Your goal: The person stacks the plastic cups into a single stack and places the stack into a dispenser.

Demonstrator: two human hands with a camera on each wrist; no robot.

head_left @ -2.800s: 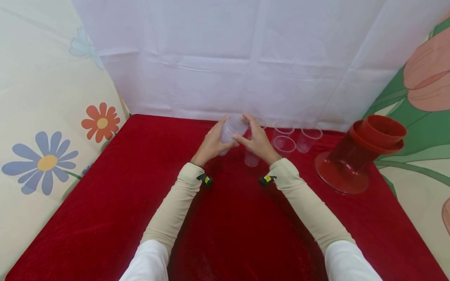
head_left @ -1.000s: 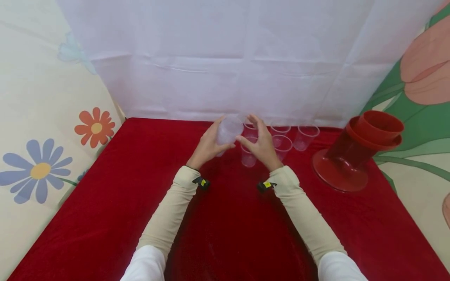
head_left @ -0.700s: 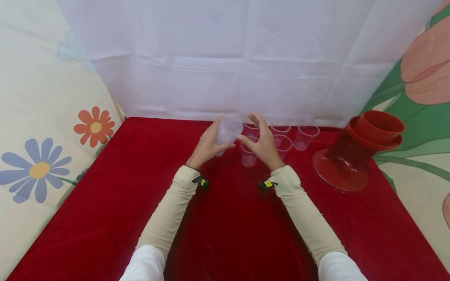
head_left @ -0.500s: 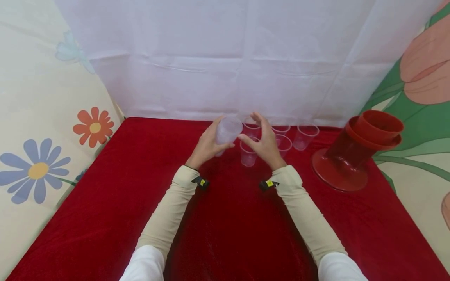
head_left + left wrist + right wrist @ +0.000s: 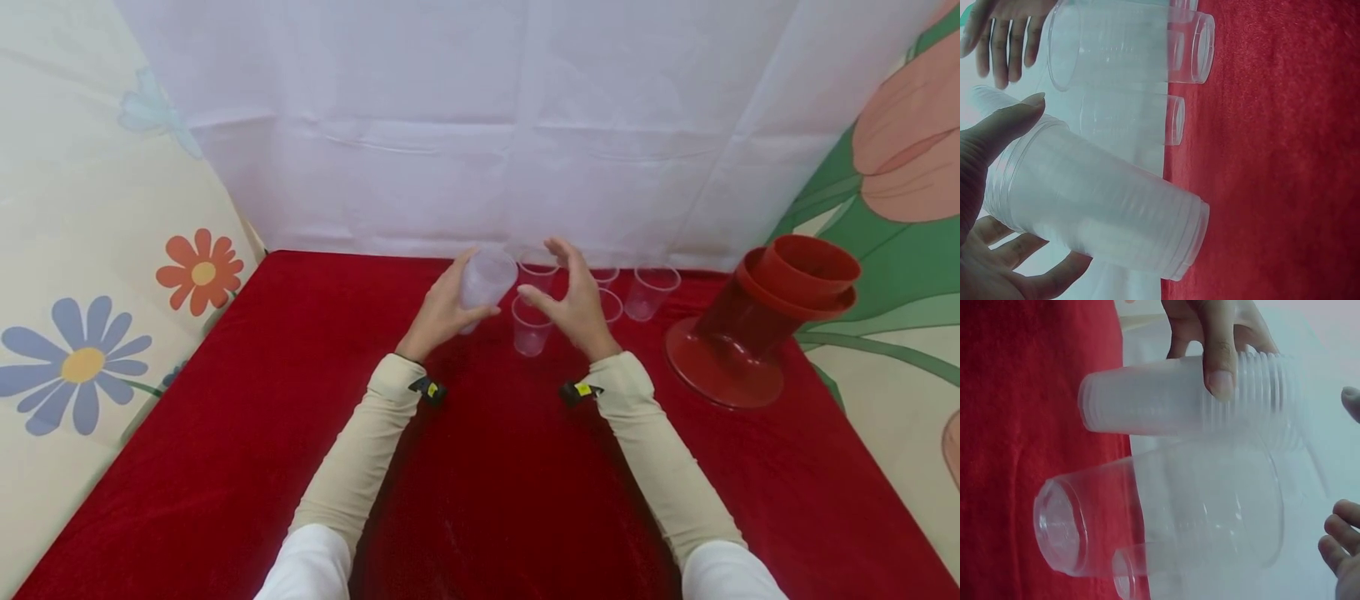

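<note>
A stack of nested clear plastic cups (image 5: 487,282) is in my left hand (image 5: 441,310), tilted, with the thumb on one side and curled fingers on the other. In the left wrist view the thumb presses near the stacked rims of the cup stack (image 5: 1100,194). My right hand (image 5: 577,310) hangs to the right of the stack, thumb and fingers spread apart, holding nothing. Below and left of it a single clear cup (image 5: 531,335) stands upright on the red cloth. Another single cup (image 5: 537,279) is behind that one.
More clear cups stand to the right, one cup (image 5: 651,293) fully visible and others partly behind my right hand. A red plastic stand with a tilted tube (image 5: 750,329) is farther right. A white cloth backdrop (image 5: 420,167) rises behind the red-covered table (image 5: 300,400).
My right hand has come off the stack and moved rightward, its fingers spreading. The left hand keeps the stack almost in place over the last second.
</note>
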